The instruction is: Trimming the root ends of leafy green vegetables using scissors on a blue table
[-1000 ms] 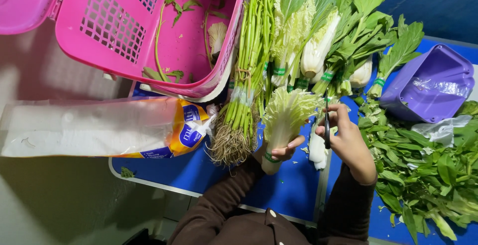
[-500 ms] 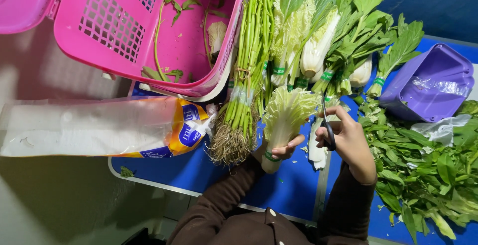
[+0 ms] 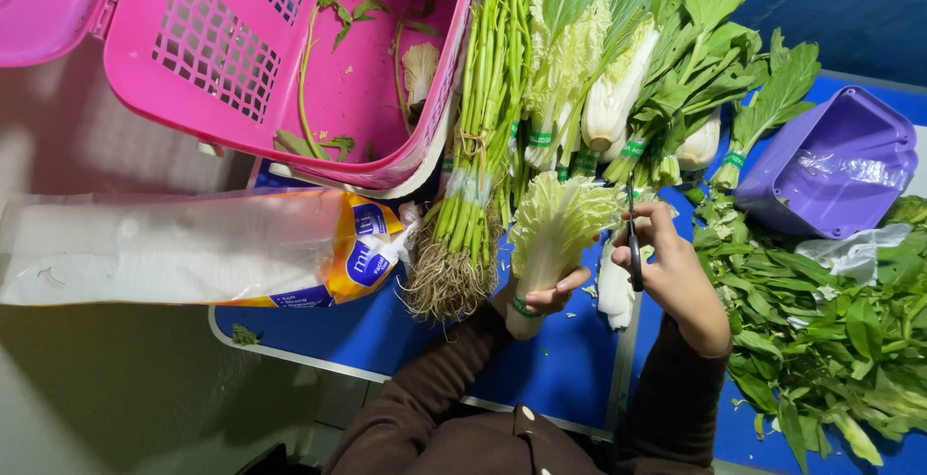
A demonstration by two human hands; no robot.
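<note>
Cabbage head (image 3: 555,238) held upright at the blue table (image 3: 319,335) front edge.

Left hand (image 3: 550,298) fingers clasp its stem; right hand (image 3: 671,267) grips scissors (image 3: 632,243) just beside its leaves.

Long clear-and-orange plastic package (image 3: 193,248), left

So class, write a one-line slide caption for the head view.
Left hand grips a napa cabbage while the right hand holds a small knife.
</note>
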